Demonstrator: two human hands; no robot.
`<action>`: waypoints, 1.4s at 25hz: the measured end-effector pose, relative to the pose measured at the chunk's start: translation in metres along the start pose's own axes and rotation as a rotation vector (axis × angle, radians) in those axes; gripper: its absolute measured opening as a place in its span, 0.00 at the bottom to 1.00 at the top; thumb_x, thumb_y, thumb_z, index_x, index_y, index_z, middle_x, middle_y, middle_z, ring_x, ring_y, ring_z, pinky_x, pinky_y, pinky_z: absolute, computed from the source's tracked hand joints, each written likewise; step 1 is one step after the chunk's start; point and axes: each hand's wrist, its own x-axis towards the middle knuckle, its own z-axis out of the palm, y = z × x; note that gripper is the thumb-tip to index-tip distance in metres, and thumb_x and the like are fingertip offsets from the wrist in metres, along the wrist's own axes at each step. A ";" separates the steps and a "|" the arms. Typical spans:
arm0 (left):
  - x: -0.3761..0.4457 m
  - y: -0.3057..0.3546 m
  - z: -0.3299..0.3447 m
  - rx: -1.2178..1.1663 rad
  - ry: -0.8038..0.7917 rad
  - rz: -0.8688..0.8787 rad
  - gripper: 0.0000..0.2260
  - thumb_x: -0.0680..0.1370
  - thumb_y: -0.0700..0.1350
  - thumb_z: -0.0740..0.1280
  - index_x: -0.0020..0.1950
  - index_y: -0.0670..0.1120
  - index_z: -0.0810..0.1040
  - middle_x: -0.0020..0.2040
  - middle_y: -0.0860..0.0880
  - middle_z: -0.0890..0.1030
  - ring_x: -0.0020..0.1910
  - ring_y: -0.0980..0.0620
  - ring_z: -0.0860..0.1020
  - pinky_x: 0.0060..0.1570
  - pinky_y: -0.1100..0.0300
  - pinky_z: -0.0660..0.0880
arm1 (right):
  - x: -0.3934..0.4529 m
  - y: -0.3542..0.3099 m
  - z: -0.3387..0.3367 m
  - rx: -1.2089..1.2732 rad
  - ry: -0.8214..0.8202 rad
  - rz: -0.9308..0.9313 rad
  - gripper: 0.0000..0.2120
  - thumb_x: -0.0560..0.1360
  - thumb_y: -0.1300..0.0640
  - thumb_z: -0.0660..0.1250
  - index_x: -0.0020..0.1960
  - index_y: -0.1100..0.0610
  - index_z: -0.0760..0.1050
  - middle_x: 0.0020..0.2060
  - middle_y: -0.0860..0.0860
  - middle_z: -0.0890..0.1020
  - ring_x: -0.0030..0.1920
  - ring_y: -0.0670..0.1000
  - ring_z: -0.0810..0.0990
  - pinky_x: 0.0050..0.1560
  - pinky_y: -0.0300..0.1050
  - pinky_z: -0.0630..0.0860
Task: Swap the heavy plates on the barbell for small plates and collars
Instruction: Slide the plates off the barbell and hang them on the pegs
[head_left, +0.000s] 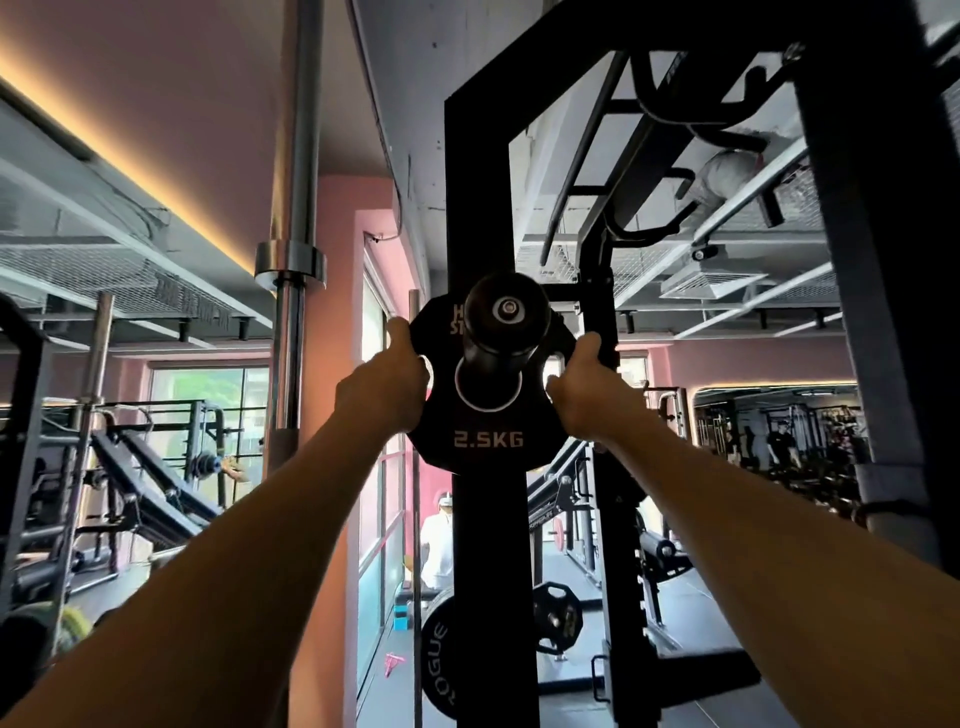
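Basically, both hands, left hand (387, 382) and right hand (582, 387), grip the 2.5kg plate (488, 441) threaded on the barbell sleeve (506, 322); no collar visible yet.

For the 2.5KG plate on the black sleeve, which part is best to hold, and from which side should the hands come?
Grip the 2.5KG plate at its opposite rim edges, through the cut-out openings beside the centre hole, one hand from each side. The left hand and right hand already hold it this way. The plate faces the person upright on the sleeve, so an even two-sided hold likely keeps it square while sliding.
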 end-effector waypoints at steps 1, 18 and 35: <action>-0.007 0.001 -0.001 0.041 -0.037 -0.022 0.19 0.80 0.42 0.59 0.65 0.42 0.53 0.34 0.44 0.76 0.27 0.46 0.72 0.36 0.51 0.70 | -0.005 -0.001 0.001 -0.014 -0.015 0.016 0.21 0.79 0.58 0.55 0.68 0.65 0.56 0.35 0.46 0.57 0.38 0.58 0.76 0.48 0.52 0.71; -0.191 0.066 -0.062 -0.010 -0.415 -0.083 0.40 0.64 0.74 0.66 0.71 0.58 0.64 0.67 0.45 0.73 0.64 0.45 0.73 0.63 0.49 0.70 | -0.171 0.071 -0.078 -0.050 -0.380 -0.125 0.37 0.69 0.36 0.70 0.71 0.50 0.61 0.68 0.52 0.70 0.62 0.56 0.75 0.63 0.57 0.72; -0.348 0.218 -0.199 -0.105 -0.384 -0.197 0.38 0.63 0.71 0.71 0.69 0.57 0.67 0.64 0.42 0.76 0.61 0.46 0.74 0.58 0.50 0.73 | -0.316 0.088 -0.248 -0.078 -0.473 -0.209 0.43 0.67 0.33 0.70 0.74 0.47 0.56 0.72 0.52 0.67 0.66 0.58 0.72 0.67 0.60 0.67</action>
